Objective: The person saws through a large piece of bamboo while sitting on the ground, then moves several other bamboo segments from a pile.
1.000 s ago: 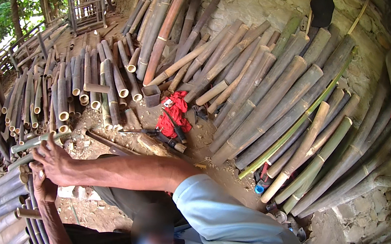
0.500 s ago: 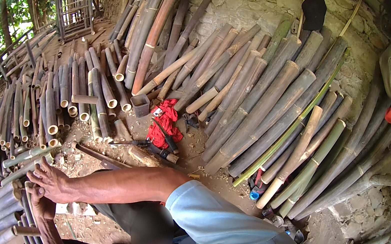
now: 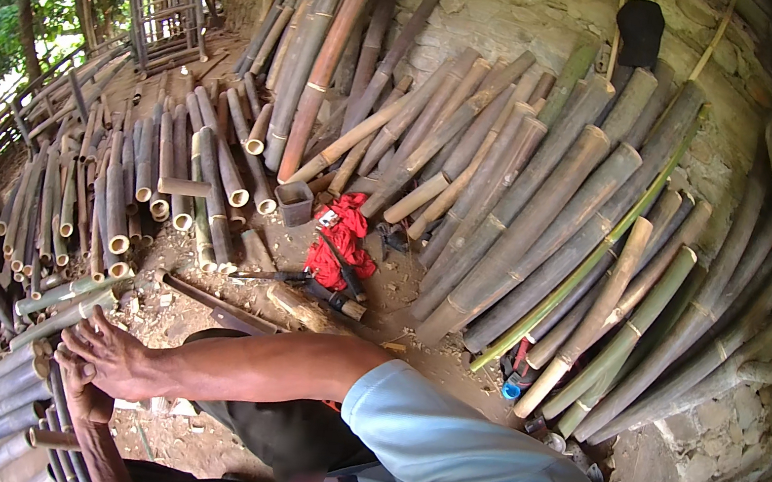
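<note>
Both my hands are at the far left, close together over cut bamboo. My right hand (image 3: 113, 362) comes from a light blue sleeve, its bare forearm stretched across the view. Its fingers are extended and spread, and I see nothing held in them. Just below is my left hand (image 3: 88, 401), its forearm rising from the lower edge. The right hand partly covers its fingers, so its grip is unclear. Slim dark bamboo poles (image 3: 68, 433) run beneath the left hand, beside a stack of thicker bamboo tubes (image 3: 12, 405). Whether either hand presses on them is hard to tell.
Many short bamboo tubes (image 3: 159, 157) lie on the ground at left. Long poles (image 3: 505, 249) lean on the stone wall (image 3: 521, 7). A red cloth (image 3: 344, 235), a dark blade-like tool (image 3: 342, 266) and a grey plastic container (image 3: 294, 204) sit among shavings at centre.
The view has shifted slightly, so the poles and ground appear farther right. Both hands stay together over the bamboo, with only a small change in the right hand's finger pose.
</note>
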Tool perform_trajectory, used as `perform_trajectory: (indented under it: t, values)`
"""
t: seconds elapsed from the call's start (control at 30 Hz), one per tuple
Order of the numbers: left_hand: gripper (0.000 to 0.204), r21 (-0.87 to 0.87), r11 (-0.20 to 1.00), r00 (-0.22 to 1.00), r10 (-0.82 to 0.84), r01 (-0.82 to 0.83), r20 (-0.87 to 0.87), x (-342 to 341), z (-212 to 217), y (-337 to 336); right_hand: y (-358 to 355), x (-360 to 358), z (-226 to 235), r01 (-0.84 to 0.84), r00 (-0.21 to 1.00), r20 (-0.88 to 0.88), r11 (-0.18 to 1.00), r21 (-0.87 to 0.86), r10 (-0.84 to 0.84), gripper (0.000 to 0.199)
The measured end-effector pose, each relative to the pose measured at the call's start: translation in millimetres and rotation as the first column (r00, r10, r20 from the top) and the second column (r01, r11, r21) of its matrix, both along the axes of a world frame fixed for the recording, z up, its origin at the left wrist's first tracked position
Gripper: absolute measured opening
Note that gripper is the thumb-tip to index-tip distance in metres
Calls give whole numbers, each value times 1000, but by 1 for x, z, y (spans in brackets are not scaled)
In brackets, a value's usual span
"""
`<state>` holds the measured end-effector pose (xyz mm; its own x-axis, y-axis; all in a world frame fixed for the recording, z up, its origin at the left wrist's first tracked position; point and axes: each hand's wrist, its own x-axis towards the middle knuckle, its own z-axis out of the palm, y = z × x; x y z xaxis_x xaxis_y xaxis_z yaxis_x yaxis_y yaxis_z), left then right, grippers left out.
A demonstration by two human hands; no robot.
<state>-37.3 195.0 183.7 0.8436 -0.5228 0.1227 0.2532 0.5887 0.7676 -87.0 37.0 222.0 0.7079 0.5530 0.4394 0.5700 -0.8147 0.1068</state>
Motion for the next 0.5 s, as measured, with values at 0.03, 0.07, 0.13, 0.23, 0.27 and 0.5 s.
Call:
perform_trajectory:
  t: [0.03, 0.07, 0.13, 0.23, 0.27, 0.5]
  values:
    - [90, 9, 1000, 1000, 28, -28, -6, -1, -1, 2, 2, 2, -3, -1, 1000, 30, 999, -36, 2, 76]
    - [90, 15, 1000, 999, -13, 12, 37, -2, 0, -2, -1, 1, -3, 9, 1000, 0, 999, -31, -9, 76]
    - [85, 65, 997, 999, -36, 33, 37, 2, -8, -5, -10, 5, -11, 19, 999, 46, 997, -70, -15, 75]
    - [71, 167, 986, 994, -15, -4, 110, -4, -2, 7, -18, -6, 28, 30, 985, -156, 964, -265, -74, 70]
    - [66, 172, 985, 994, -28, 10, 102, -8, 0, 0, -24, -4, 24, 33, 981, -171, 953, -303, -89, 70]
    - [69, 181, 983, 997, -17, 29, -70, -27, 32, -11, -19, 13, 41, -15, 996, -76, 751, -660, -48, 74]
